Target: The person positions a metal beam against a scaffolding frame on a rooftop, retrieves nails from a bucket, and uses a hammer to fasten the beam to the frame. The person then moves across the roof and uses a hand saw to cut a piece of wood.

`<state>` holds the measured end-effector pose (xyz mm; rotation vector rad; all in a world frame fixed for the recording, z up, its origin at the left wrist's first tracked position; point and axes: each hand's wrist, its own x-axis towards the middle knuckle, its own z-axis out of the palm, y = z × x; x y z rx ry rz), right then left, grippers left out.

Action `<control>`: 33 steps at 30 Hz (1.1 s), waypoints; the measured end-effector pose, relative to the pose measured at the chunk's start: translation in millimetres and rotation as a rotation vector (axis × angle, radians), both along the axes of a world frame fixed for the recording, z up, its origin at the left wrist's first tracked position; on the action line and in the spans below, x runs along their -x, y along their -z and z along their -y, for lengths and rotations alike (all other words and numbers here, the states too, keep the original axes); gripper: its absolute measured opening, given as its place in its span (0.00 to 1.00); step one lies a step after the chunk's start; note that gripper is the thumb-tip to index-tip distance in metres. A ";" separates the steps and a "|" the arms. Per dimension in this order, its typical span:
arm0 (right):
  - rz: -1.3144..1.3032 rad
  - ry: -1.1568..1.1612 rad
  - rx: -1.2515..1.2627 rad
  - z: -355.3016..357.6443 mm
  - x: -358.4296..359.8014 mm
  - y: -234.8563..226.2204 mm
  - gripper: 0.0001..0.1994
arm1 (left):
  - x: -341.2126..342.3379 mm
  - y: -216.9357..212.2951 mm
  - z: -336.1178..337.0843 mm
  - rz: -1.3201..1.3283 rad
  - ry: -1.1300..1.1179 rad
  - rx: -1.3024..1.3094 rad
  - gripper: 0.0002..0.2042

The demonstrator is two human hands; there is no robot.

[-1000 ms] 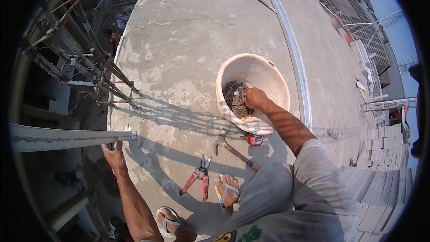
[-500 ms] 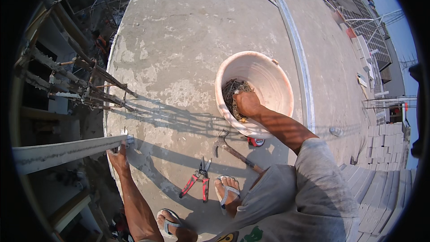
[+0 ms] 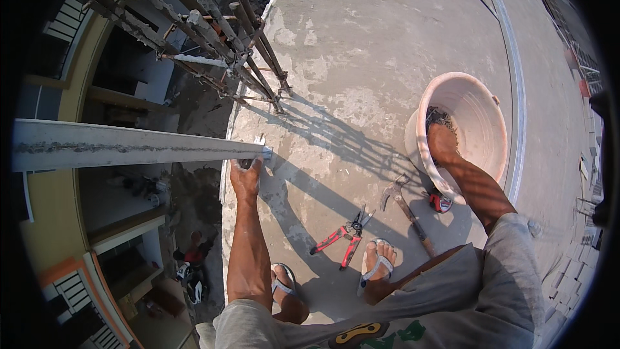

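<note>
While your left hand (image 3: pixel 245 178) grips the near end of the long pale beam (image 3: pixel 135 147) at the edge of the concrete slab (image 3: pixel 361 45), fingers closed on it, your right hand (image 3: pixel 442 143) reaches down into the tilted bucket (image 3: pixel 478 116), resting among the dark bits (image 3: pixel 439 118) inside; whether it has closed on any you cannot tell. Red-handled pliers (image 3: pixel 342 236) and a hammer (image 3: pixel 403 203) lie on the slab just beyond your sandalled feet

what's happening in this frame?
A person crouches at the edge of a concrete slab. The left hand grips the end of a long pale metal channel jutting out past the edge. The right hand reaches into a tilted bucket holding dark bits. Red-handled pliers and a hammer lie nearby.
</note>
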<state>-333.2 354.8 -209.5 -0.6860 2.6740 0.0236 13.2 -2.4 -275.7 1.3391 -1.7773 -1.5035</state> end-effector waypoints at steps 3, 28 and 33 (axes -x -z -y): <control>-0.050 0.060 0.086 -4.8 8.7 -0.7 0.13 | 0.4 1.2 -0.1 -0.021 0.048 0.002 0.29; 0.241 0.392 1.252 11.5 12.7 -165.8 0.14 | 13.6 -1.1 -16.5 0.086 -0.029 0.159 0.28; 0.280 0.129 1.252 45.2 -42.0 -211.1 0.20 | 13.1 6.6 -17.1 0.174 -0.053 0.239 0.29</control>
